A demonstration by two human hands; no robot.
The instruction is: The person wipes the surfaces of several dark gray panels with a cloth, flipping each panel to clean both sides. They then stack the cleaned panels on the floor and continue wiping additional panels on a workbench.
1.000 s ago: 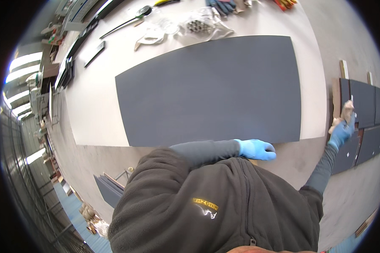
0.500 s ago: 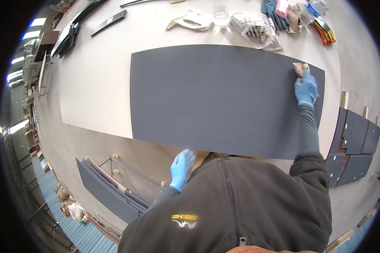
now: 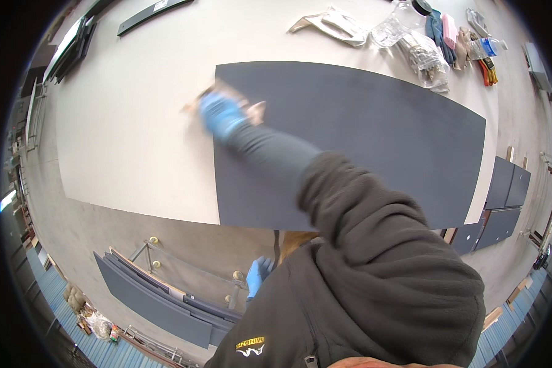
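A large dark grey panel lies flat on a pale worktable. My right hand, in a blue glove, reaches across my body to the panel's left edge, blurred by motion, and grips a small tan block or pad pressed on the panel's surface. My left hand, also in a blue glove, hangs down below the table's near edge by my dark jacket, holding nothing, with its fingers loosely curled.
Plastic bags, a bottle, cloths and hand tools lie along the table's far side. Dark strips lie at the far left. More grey panels lean on a rack on the floor at lower left, others stand at the right.
My right hand has swept from the panel's right end across to its left edge. My left hand stays low below the table edge. The view has shifted.
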